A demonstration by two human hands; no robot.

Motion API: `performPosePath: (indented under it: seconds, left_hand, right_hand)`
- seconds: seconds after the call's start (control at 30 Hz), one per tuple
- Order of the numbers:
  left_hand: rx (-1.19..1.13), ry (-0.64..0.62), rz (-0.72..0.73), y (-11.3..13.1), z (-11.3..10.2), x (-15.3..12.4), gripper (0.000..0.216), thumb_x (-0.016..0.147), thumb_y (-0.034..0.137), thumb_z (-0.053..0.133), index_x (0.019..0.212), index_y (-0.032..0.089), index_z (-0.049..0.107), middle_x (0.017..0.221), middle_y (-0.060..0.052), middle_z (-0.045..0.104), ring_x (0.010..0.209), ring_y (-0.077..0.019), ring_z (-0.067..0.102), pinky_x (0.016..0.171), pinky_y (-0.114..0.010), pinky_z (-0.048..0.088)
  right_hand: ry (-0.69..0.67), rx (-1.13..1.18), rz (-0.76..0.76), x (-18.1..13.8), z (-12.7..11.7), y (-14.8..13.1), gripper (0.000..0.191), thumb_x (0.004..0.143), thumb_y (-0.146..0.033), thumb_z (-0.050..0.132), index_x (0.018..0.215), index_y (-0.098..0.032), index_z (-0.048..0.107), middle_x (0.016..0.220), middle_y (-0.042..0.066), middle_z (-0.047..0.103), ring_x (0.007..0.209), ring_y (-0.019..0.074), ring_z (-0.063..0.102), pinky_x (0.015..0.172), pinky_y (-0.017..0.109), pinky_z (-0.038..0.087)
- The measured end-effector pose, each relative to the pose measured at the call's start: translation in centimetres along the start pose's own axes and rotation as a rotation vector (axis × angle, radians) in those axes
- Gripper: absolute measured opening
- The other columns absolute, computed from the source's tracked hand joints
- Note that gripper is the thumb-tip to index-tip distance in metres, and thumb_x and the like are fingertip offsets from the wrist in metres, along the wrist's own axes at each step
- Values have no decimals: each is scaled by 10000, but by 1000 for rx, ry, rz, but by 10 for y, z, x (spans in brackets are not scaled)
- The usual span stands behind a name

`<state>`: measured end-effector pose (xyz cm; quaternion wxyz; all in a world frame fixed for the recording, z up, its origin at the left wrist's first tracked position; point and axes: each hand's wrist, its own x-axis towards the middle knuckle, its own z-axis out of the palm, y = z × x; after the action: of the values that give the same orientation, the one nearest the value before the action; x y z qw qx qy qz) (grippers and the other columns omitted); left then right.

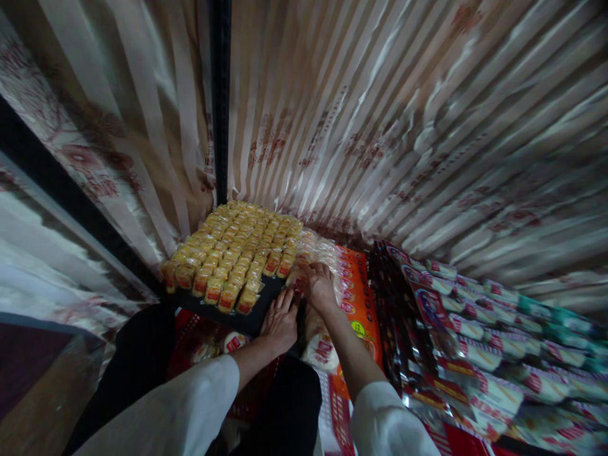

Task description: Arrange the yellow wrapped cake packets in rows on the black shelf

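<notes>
Rows of small yellow wrapped cakes (237, 250) fill a low black shelf (259, 316). My left hand (281, 322) lies on the shelf's front edge, fingers together and stretched forward, with nothing visible in it. My right hand (319, 283) is just to the right of the yellow rows, fingers curled down onto clear-wrapped pale buns (323, 250). What the fingers grip is hidden. Both white sleeves reach in from below.
An orange carton (361, 304) lies right of the buns. Red, white and green packets (479, 354) are stacked in rows at the right. A red basket with wrapped buns (209, 345) sits under my arms. Striped packaging covers the shelves above, split by a black upright post (221, 101).
</notes>
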<state>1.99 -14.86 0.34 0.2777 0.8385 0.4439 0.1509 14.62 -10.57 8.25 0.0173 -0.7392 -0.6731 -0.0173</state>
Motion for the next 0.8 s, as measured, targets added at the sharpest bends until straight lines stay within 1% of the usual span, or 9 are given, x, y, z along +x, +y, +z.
performPosePath:
  seconds: [0.1,0.23,0.4,0.53,0.7,0.8]
  left_hand:
    - [12,7,2,0,0,0,618,778,89,382,1390,168,334,1502,-85,237,1376,-257,185,1094,-469,253]
    - [22,14,16,0,-1,0,594,784,95,372,1375,148,359,1496,-93,252,1375,-256,189,1092,-462,258]
    - [27,3,4,1,-1,1,617,780,100,385,1392,169,331,1502,-81,239,1376,-249,187,1093,-463,250]
    - [31,-24,-3,1,-1,2,611,788,118,381,1395,160,325,1507,-77,226,1377,-249,181,1093,-474,243]
    - [27,-12,-8,1,-2,2,623,790,119,368,1407,158,299,1500,-77,248,1374,-250,191,1086,-475,257]
    - [34,3,3,0,-1,2,610,788,126,371,1396,155,324,1494,-76,264,1371,-245,199,1087,-468,258]
  right_hand:
    - [-2,-1,-2,1,2,1,441,786,-235,572,1226,-234,536,1183,112,517,1084,247,390,900,341,308]
    - [-11,28,13,1,4,1,436,799,-209,531,1234,-232,535,1195,112,516,1096,248,396,921,347,296]
    - [-13,36,2,1,2,2,425,807,-226,522,1232,-230,538,1198,114,519,1093,248,408,925,348,286]
    - [-1,3,-10,2,1,1,402,823,-239,507,1224,-237,541,1184,111,526,1074,244,415,921,348,280]
    - [-7,8,-14,3,1,0,405,822,-221,490,1223,-221,538,1180,116,521,1072,251,419,912,347,285]
    - [-19,10,-10,4,1,0,417,812,-216,498,1226,-218,536,1180,119,518,1077,258,415,922,354,279]
